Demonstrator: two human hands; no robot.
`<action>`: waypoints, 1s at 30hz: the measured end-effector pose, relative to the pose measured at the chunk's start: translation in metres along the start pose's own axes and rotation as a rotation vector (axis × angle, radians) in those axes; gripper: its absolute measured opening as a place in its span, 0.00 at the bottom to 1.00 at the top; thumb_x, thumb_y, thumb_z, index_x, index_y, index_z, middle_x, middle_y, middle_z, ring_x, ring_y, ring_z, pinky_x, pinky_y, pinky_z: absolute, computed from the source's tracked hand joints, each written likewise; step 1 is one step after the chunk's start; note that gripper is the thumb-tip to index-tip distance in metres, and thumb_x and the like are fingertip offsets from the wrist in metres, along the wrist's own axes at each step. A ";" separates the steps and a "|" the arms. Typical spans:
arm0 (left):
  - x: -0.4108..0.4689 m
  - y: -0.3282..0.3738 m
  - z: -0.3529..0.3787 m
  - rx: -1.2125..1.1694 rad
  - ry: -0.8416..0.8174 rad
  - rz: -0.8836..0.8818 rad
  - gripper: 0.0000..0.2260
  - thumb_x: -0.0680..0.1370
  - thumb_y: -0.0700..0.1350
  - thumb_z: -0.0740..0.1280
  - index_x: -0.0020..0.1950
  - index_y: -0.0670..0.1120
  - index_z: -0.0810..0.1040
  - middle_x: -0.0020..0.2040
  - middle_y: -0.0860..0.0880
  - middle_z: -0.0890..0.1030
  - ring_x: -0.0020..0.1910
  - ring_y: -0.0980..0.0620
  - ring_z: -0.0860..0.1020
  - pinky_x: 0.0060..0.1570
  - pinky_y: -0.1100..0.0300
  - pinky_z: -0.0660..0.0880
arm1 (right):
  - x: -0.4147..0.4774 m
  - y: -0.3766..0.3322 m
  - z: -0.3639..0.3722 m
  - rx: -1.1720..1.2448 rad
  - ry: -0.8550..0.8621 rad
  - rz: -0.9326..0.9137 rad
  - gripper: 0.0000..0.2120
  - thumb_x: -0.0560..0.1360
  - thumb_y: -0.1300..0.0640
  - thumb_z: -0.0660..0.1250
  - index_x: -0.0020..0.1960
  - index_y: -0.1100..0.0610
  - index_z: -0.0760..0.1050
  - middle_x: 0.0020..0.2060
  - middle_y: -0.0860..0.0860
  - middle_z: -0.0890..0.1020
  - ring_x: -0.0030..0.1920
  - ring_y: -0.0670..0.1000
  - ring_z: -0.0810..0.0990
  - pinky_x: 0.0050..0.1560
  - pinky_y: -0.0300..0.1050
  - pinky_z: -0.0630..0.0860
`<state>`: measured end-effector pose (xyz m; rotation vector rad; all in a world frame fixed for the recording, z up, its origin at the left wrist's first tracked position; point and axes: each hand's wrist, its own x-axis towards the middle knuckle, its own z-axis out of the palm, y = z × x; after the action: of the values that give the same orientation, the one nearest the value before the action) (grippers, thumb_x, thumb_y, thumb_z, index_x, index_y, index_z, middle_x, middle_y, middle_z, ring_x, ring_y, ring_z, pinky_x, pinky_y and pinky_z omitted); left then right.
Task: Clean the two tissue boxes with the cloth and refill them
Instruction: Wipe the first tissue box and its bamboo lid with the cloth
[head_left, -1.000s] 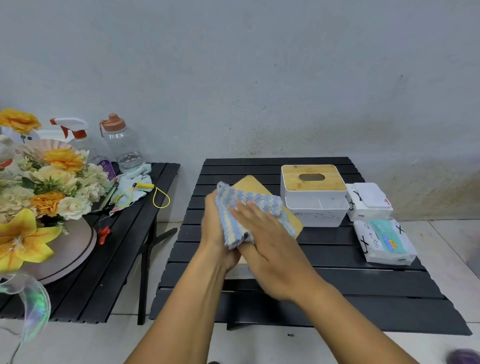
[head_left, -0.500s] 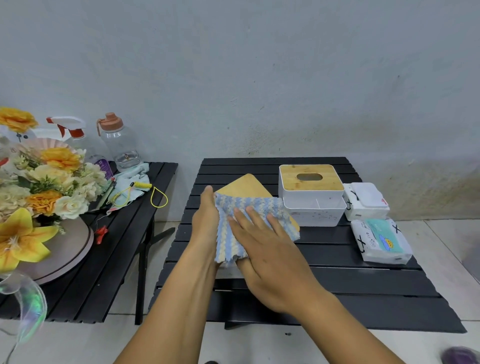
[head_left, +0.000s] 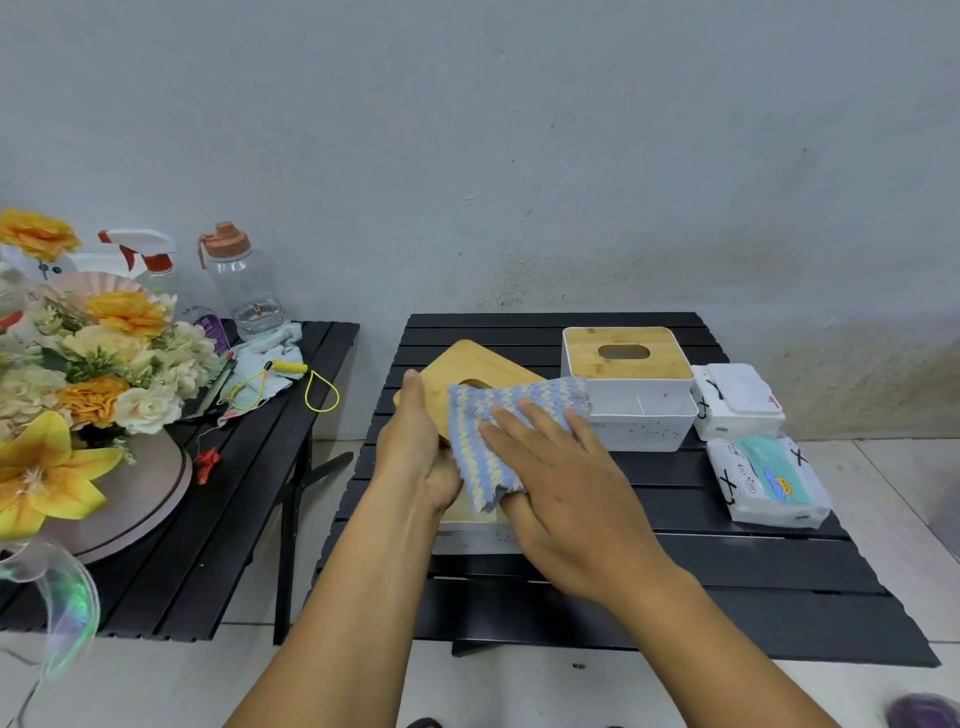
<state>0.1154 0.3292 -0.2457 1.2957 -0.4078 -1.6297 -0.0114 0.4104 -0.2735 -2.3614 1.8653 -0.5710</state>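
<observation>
My left hand (head_left: 415, 457) grips the left edge of a tissue box with a bamboo lid (head_left: 467, 366), tilted up off the black slatted table (head_left: 727, 571). My right hand (head_left: 566, 483) lies flat with straight fingers on a blue, white and yellow striped cloth (head_left: 493, 415), pressing it onto that lid. The box's white body (head_left: 478, 535) shows a little below my hands. A second white tissue box (head_left: 628, 384) with a bamboo slotted lid stands upright behind, to the right. Two tissue packs lie at the table's right edge: a white one (head_left: 737, 400) and one with a teal label (head_left: 769, 480).
A second black table (head_left: 208, 545) on the left carries a flower arrangement (head_left: 78, 364), a spray bottle (head_left: 148, 260), a clear water bottle (head_left: 241, 286), a rag and a yellow coiled cord (head_left: 285, 376). A narrow floor gap separates the tables. A grey wall rises behind.
My right hand has slid the cloth to the right and farther across the bamboo lid, uncovering more of the lid's left side. My left hand keeps its hold on the box.
</observation>
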 end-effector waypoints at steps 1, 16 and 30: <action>-0.001 -0.004 0.002 0.003 -0.020 0.012 0.21 0.82 0.60 0.66 0.56 0.41 0.80 0.52 0.40 0.87 0.52 0.40 0.86 0.59 0.38 0.80 | 0.002 0.002 0.000 -0.005 0.017 0.033 0.32 0.76 0.46 0.43 0.79 0.48 0.61 0.78 0.44 0.61 0.80 0.47 0.51 0.79 0.54 0.44; 0.002 -0.004 0.004 -0.068 0.025 0.125 0.18 0.85 0.56 0.63 0.45 0.43 0.77 0.31 0.45 0.82 0.26 0.50 0.79 0.33 0.58 0.80 | 0.002 0.008 0.005 -0.020 0.054 0.145 0.36 0.74 0.45 0.38 0.81 0.52 0.52 0.81 0.46 0.52 0.80 0.48 0.43 0.79 0.50 0.43; 0.004 -0.007 0.004 0.000 0.101 0.211 0.21 0.85 0.61 0.59 0.42 0.46 0.75 0.31 0.49 0.80 0.29 0.52 0.77 0.32 0.59 0.76 | -0.006 -0.010 0.023 0.039 0.088 0.108 0.33 0.77 0.48 0.44 0.80 0.56 0.57 0.80 0.50 0.57 0.80 0.52 0.49 0.79 0.48 0.44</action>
<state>0.1090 0.3281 -0.2514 1.2839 -0.4661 -1.3827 0.0043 0.4153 -0.2936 -2.2299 1.9837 -0.7046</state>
